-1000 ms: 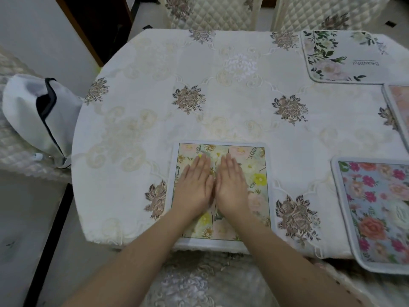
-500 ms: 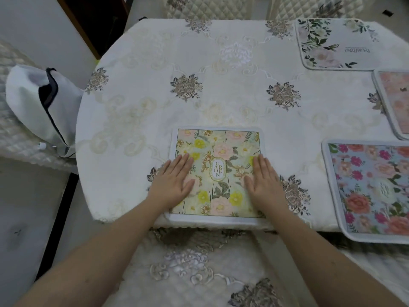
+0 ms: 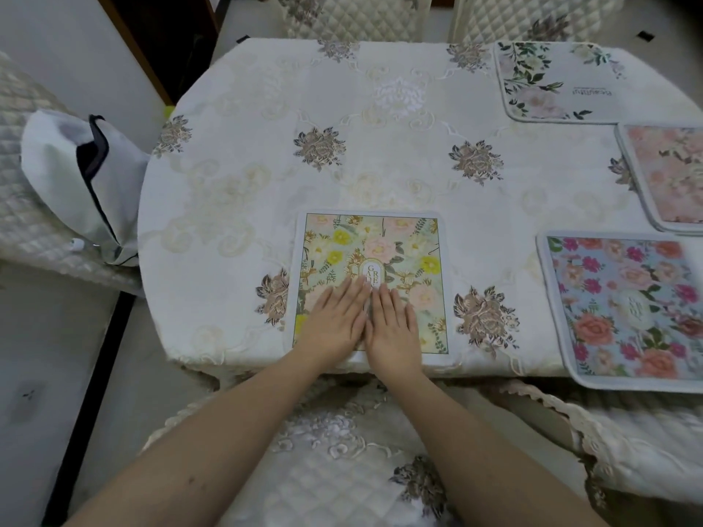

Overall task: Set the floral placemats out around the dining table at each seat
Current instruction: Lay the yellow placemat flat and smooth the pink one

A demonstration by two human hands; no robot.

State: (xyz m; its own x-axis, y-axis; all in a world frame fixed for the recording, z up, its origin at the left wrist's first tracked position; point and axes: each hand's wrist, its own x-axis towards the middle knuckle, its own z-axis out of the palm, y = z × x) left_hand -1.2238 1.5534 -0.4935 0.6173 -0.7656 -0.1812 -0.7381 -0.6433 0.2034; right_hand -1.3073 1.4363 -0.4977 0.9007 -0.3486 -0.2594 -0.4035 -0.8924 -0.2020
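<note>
Your left hand (image 3: 334, 321) and right hand (image 3: 393, 329) lie flat, fingers stretched out and palms down, side by side and touching on the near half of the green and yellow placemat (image 3: 371, 252). Neither hand grips anything; both simply press on the mat. This mat lies flat on the tabletop (image 3: 247, 176), with its near edge at the table's near edge, directly in front of you.

To your right, the blue placemat (image 3: 624, 310) with pink and orange roses lies at the same near edge, well apart from your hands. Beyond it, the pink placemat (image 3: 669, 176) runs off the right side of the view. At the far right corner lies the white placemat (image 3: 551, 81) with green leaves.

A cream embroidered tablecloth covers the tabletop. A quilted chair seat (image 3: 342, 458) sits just below your forearms. Two more quilted chairs (image 3: 353, 13) stand at the far side. On your left, a white bag (image 3: 76, 176) with dark trim rests on another quilted seat, touching the table's edge.
</note>
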